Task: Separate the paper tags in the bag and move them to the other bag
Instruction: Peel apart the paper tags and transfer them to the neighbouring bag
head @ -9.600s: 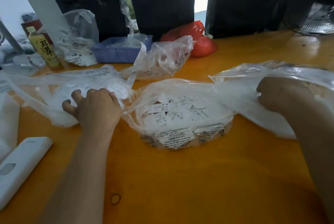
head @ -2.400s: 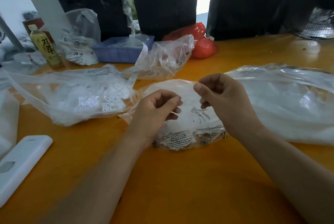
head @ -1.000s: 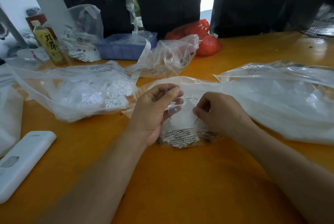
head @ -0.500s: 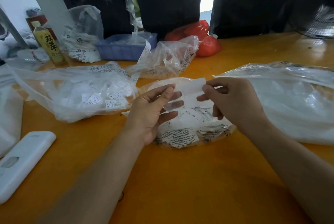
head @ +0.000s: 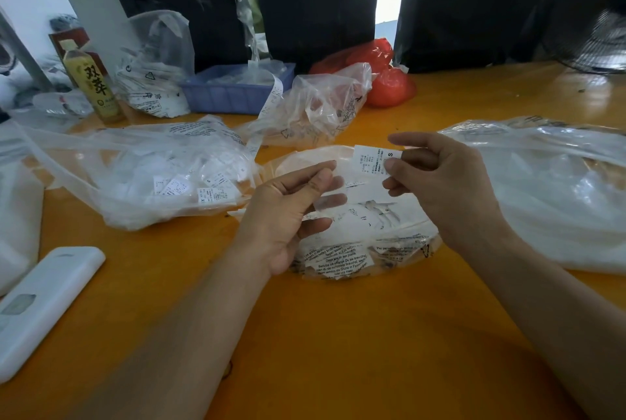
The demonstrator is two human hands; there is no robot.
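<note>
Right hand (head: 437, 182) pinching paper tag (head: 374, 161), long axis level, pointing left.

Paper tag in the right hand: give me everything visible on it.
The paper tag is a small white rectangular slip, thin, with fine dark print and a bold "S" near its right end. It is held roughly level above the open middle bag, pinched at its right end by the right hand. The left hand is near but not touching it.

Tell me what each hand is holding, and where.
The right hand pinches a paper tag by its right end. The left hand holds nothing.
</note>
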